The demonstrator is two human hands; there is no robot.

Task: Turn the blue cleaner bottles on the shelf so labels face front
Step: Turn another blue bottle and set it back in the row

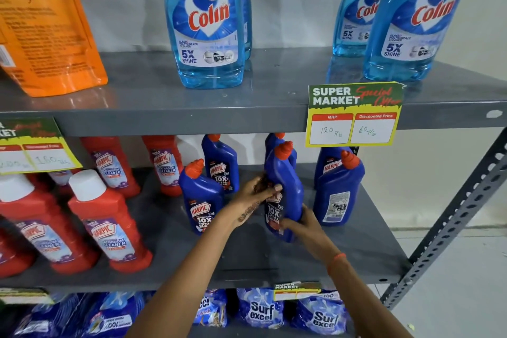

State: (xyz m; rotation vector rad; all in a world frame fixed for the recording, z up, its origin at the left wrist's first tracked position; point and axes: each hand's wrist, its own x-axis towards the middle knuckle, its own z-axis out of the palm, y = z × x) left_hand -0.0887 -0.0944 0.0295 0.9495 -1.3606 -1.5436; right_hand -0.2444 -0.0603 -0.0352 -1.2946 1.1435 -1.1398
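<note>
Several dark blue Harpic bottles with orange caps stand on the middle grey shelf [356, 250]. Both hands hold the centre bottle [288, 181], which is tilted, its label turned to the left-front. My left hand [255, 195] grips its left side over the label. My right hand [299, 223] cups its lower right. The front-left bottle [201, 200] and the back-left bottle [220, 164] show their front labels. The right bottle [338, 192] shows its back label with a barcode. Another blue bottle [274, 143] stands behind the held one, mostly hidden.
Red Harpic bathroom cleaner bottles [107, 222] fill the left of the same shelf. Light blue Colin bottles [208, 22] and an orange pouch [46, 25] stand on the shelf above. A price tag [354, 115] hangs from its edge. Surf Excel packs [260, 309] lie below.
</note>
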